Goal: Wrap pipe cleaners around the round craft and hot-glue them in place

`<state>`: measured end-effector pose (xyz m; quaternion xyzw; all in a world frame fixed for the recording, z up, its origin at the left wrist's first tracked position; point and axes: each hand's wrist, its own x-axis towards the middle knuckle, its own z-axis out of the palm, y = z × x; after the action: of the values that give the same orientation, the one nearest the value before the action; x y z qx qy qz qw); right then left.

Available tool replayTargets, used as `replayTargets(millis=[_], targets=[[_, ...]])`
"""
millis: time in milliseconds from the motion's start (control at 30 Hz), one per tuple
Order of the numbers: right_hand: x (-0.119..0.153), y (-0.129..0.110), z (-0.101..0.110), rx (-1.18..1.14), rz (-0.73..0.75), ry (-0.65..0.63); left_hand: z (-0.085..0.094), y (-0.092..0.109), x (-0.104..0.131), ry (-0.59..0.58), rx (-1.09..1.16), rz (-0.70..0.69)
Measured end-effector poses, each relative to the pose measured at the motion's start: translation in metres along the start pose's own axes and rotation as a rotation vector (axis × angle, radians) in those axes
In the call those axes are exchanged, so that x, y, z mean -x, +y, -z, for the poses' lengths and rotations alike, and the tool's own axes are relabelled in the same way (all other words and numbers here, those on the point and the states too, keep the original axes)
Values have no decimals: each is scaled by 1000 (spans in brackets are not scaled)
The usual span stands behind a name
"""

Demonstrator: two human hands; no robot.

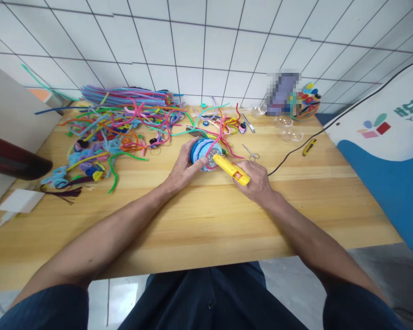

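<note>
Right hand (256, 181), glue gun (229, 167) (red label (239, 175))

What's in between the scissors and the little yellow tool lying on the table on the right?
A thin black cord runs between the scissors and that yellow tool, across the wooden table. The head view shows it.

“悦” (403, 110), “YUE” (404, 119), coloured logo (376, 126), on white panel (392, 147)
</note>
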<state>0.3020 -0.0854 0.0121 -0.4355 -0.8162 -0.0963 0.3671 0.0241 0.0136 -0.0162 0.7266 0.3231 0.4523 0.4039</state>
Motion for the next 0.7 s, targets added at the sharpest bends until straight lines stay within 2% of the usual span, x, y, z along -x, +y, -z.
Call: replayTargets(millis=[400,600,700], targets=[[-4,-1,0,-41,50,23,0,0,-1,-4,1,-18],[-1,6,1,-26,-42,-9,-1,-1,0,15,23,-1],[-2,7,2,-38,-8,5,0,-2,1,20,24,20]])
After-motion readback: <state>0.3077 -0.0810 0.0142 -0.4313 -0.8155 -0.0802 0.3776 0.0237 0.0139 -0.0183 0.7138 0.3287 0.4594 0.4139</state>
